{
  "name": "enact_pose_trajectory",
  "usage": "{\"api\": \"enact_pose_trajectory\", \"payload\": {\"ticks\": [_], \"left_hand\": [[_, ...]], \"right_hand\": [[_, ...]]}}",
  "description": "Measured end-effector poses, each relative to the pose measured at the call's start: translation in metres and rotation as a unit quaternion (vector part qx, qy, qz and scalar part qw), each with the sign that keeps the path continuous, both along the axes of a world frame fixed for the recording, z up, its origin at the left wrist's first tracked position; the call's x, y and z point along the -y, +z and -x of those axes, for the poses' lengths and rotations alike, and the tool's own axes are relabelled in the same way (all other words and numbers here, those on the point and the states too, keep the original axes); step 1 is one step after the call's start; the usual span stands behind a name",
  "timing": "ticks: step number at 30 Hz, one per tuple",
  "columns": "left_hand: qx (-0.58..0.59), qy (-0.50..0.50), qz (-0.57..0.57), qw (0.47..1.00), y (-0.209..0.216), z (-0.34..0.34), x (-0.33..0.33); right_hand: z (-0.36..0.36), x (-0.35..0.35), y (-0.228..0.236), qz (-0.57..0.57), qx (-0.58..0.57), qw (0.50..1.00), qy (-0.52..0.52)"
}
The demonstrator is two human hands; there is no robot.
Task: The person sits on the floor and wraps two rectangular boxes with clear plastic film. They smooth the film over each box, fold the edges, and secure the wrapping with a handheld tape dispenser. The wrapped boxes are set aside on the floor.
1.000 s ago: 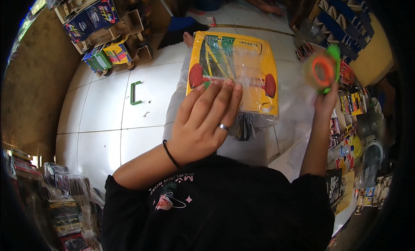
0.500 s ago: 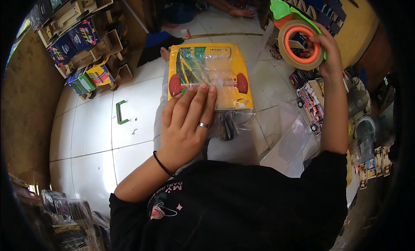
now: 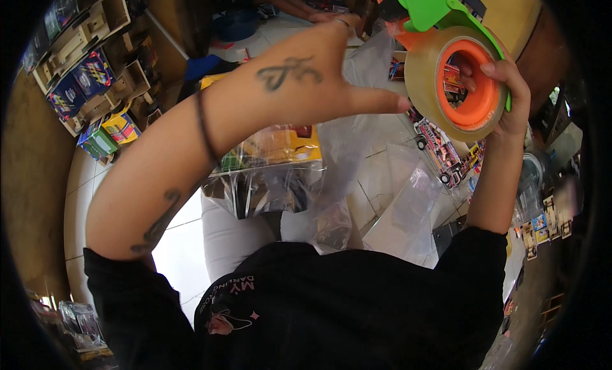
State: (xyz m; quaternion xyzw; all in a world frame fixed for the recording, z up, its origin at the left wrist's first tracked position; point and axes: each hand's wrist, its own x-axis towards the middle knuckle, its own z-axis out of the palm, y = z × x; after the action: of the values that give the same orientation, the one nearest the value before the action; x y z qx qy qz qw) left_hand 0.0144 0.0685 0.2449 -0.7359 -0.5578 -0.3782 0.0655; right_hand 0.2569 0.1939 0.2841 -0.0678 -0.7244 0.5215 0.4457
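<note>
Has, on the far edge of the grey-trousered lap (image 3: 229, 242), a yellow boxy package wrapped in clear plastic (image 3: 277, 143). Holds a green plastic dispenser (image 3: 427, 9) with broad clear tape roll (image 3: 421, 83) beyond the lap's right edge. Splays the thumb of the left hand (image 3: 319, 80) near the roll; cannot tell whether gripping anything. Curls the right hand (image 3: 513, 92) half-closed round the orange core (image 3: 462, 115).
</note>
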Motion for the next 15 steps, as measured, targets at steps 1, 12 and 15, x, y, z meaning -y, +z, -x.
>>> {"api": "enact_pose_trajectory", "payload": {"ticks": [1, 12, 15], "left_hand": [[0.034, -0.016, 0.056, 0.998, 0.000, -0.006, -0.009], [-0.175, -0.023, 0.025, 0.984, 0.007, -0.002, -0.026], [-0.247, -0.067, -0.019, 0.966, -0.003, 0.002, -0.037]], "right_hand": [[-0.003, 0.003, 0.001, 0.001, -0.006, 1.000, 0.012], [-0.056, -0.003, -0.001, 0.014, 0.096, 0.993, -0.066], [-0.067, -0.006, 0.000, 0.030, 0.129, 0.989, -0.063]]}}
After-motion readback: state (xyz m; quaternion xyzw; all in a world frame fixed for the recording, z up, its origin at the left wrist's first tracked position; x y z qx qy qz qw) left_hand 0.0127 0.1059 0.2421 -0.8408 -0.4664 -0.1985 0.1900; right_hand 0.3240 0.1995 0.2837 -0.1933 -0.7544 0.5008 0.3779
